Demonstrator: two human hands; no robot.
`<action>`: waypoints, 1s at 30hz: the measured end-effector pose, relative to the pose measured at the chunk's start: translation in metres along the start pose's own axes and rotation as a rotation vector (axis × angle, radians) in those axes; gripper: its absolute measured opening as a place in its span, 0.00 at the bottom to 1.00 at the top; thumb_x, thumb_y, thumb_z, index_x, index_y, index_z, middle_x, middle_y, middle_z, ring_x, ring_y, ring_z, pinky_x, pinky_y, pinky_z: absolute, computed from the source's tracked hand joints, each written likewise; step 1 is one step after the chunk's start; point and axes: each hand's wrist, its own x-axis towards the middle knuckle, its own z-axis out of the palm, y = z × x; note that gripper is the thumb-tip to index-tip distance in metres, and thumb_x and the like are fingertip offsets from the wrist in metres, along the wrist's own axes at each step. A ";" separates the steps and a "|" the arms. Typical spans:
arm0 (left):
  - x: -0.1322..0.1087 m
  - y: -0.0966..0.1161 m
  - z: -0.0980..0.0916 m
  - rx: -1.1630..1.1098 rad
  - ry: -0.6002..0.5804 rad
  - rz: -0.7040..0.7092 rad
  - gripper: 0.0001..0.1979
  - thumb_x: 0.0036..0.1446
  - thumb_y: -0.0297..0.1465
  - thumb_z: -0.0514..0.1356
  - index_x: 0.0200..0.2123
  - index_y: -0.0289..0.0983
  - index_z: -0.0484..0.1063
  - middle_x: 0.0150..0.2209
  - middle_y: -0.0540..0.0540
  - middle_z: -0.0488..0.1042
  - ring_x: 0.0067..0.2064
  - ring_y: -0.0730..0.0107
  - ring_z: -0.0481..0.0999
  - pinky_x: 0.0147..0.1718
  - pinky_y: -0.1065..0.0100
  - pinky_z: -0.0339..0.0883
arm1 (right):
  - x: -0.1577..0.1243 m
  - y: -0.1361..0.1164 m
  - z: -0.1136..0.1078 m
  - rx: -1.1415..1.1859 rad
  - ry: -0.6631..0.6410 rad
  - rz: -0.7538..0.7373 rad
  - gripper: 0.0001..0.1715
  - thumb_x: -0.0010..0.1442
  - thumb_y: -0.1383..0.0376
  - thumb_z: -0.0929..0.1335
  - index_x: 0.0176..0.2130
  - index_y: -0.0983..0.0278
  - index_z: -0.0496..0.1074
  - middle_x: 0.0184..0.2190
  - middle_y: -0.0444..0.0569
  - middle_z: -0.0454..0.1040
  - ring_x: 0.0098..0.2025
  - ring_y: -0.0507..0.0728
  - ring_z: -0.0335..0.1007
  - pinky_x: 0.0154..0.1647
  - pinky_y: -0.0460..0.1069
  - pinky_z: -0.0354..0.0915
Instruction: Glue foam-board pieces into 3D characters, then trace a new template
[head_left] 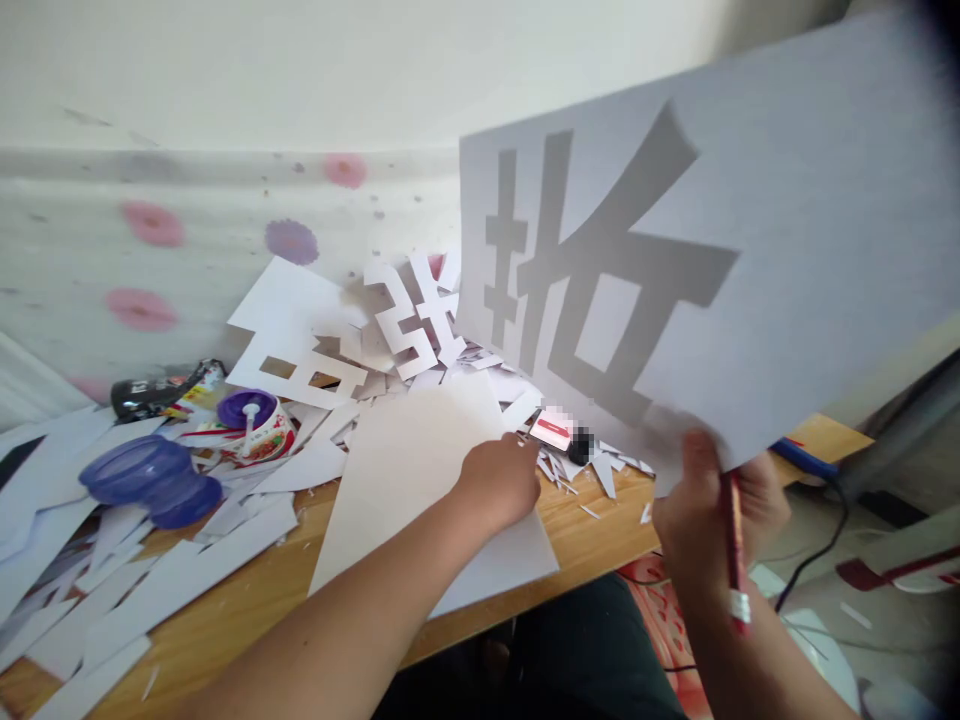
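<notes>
My right hand [716, 510] grips the lower edge of a large white sheet [810, 200] raised above the table's right side. Large grey character shapes show on that sheet. A dark red pencil [735, 540] is also held in this hand, its eraser end pointing down. My left hand [502, 480] rests at the right edge of a blank white sheet [405, 470] on the table, fingers curled; whatever its fingertips hold, if anything, is hidden.
White cut-out characters [420, 310] and paper scraps [172, 600] cover the table's back and left. A blue plastic stand [157, 480], a printed tub [262, 440] and a black packet [146, 397] lie at left. A small red-and-white box [551, 428] sits beyond my left hand.
</notes>
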 end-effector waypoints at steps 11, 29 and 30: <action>-0.106 -0.192 0.056 -0.377 0.451 -0.636 0.19 0.57 0.35 0.54 0.49 0.33 0.72 0.52 0.34 0.74 0.55 0.46 0.72 0.52 0.53 0.65 | -0.087 0.020 0.005 0.115 -0.889 -0.823 0.24 0.64 0.76 0.61 0.58 0.67 0.69 0.51 0.57 0.77 0.54 0.60 0.74 0.53 0.56 0.71; -0.116 -0.219 0.068 -1.333 0.711 -0.768 0.30 0.50 0.27 0.64 0.57 0.37 0.61 0.35 0.47 0.77 0.34 0.67 0.78 0.35 0.69 0.72 | -0.144 0.012 -0.027 -0.194 -1.080 -0.834 0.21 0.59 0.73 0.61 0.50 0.64 0.72 0.52 0.51 0.77 0.54 0.65 0.73 0.50 0.60 0.71; -0.117 -0.219 0.067 -1.364 0.719 -0.772 0.30 0.49 0.26 0.64 0.57 0.36 0.62 0.34 0.48 0.77 0.33 0.68 0.78 0.34 0.69 0.72 | -0.146 0.012 -0.027 -0.204 -1.077 -0.821 0.21 0.59 0.73 0.61 0.50 0.64 0.72 0.53 0.50 0.77 0.54 0.65 0.73 0.50 0.61 0.71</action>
